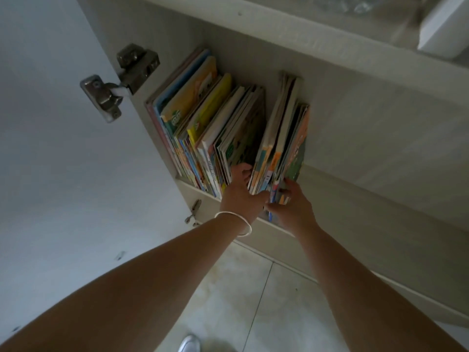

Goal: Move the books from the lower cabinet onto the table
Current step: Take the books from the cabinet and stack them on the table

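You have two groups of picture books standing upright on the lower cabinet shelf [330, 196]. The larger row [203, 128] leans against the cabinet's left wall; its spines are too many and too tightly packed to count surely. The small bundle [284, 143] to its right stands apart from that row by a dark gap and holds perhaps five or six thin books; the exact count is unclear.

Both your arms reach forward and down into the cabinet. Your left hand [241, 191] has its fingers pushed into the gap, curled against the bundle's left face, with a thin bangle [238, 224] on the wrist. Your right hand [291, 204] grips the bundle's lower right corner, thumb across the near edges and fingers round the outer cover. So the bundle is clamped between your two hands, its foot at the shelf's front edge.

One open door [63, 161] hangs at the left, carrying two metal hinges: an upper hinge [119, 80] and a lower hinge [194, 212]. Pale floor tiles [241, 301] lie below, and a white shoe [189, 344] shows at the bottom edge.
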